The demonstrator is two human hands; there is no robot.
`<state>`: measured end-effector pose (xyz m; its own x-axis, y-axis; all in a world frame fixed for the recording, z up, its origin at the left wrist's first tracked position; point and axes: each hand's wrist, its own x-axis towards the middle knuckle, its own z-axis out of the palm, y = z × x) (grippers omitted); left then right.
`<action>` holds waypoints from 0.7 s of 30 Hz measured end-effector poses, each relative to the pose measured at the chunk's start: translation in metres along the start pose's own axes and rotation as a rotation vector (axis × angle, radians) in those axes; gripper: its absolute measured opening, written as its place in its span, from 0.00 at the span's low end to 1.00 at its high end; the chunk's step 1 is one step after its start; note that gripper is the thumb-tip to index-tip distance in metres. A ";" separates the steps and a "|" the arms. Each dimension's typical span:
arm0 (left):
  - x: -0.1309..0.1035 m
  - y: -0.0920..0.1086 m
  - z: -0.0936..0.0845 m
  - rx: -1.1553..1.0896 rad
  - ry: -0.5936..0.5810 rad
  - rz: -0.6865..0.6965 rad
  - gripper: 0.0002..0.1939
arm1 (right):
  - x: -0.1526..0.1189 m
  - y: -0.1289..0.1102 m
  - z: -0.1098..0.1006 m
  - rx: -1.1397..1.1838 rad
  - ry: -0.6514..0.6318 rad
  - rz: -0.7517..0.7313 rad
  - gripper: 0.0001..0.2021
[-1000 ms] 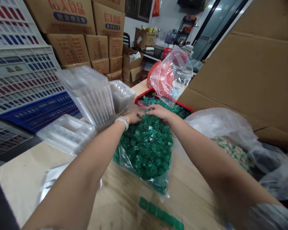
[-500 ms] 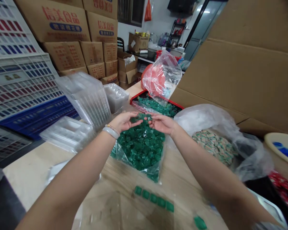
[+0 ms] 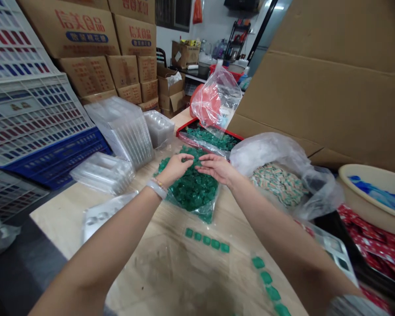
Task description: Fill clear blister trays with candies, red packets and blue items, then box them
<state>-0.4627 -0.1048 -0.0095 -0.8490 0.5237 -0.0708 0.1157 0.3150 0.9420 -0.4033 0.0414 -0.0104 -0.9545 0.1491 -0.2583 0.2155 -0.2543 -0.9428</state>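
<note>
My left hand [image 3: 175, 169] and my right hand [image 3: 216, 167] meet fingertip to fingertip just above an open clear bag of green wrapped candies [image 3: 192, 193] on the wooden table [image 3: 62, 215]. The left fingers are curled and the right fingers stretch toward them. Whether either hand pinches a candy is hidden. A white bracelet sits on my left wrist. Nearer to me, a short row of green candies [image 3: 206, 240] lies on the table. A second row of green candies [image 3: 266, 278] runs toward the lower right.
A red tray [image 3: 184, 126] with more green candies stands behind the bag, under a clear bag with red contents [image 3: 213, 103]. Stacked clear plastic trays [image 3: 128, 131] and crates [image 3: 52, 156] are left. A white bag of patterned candies [image 3: 276, 182], a beige basin [image 3: 365, 202] and a cardboard sheet [image 3: 332, 87] are right.
Both hands lifted out of the green candy bag and drew together above it. The view pulled back, showing the candy rows and the basin.
</note>
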 end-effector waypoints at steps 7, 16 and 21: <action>-0.076 -0.007 0.026 0.048 -0.024 0.090 0.09 | -0.082 0.033 0.029 -0.290 0.233 -0.163 0.06; -0.219 -0.039 0.056 -0.105 -0.247 -0.199 0.10 | -0.240 0.116 0.019 -0.745 0.212 -0.201 0.06; -0.266 -0.060 0.083 -0.152 -0.348 -0.198 0.10 | -0.288 0.153 0.018 -0.940 0.300 -0.321 0.06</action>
<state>-0.2012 -0.1976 -0.0744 -0.6193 0.7092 -0.3369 -0.1313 0.3295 0.9350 -0.0990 -0.0575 -0.0766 -0.9327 0.3423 0.1134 0.1568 0.6684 -0.7271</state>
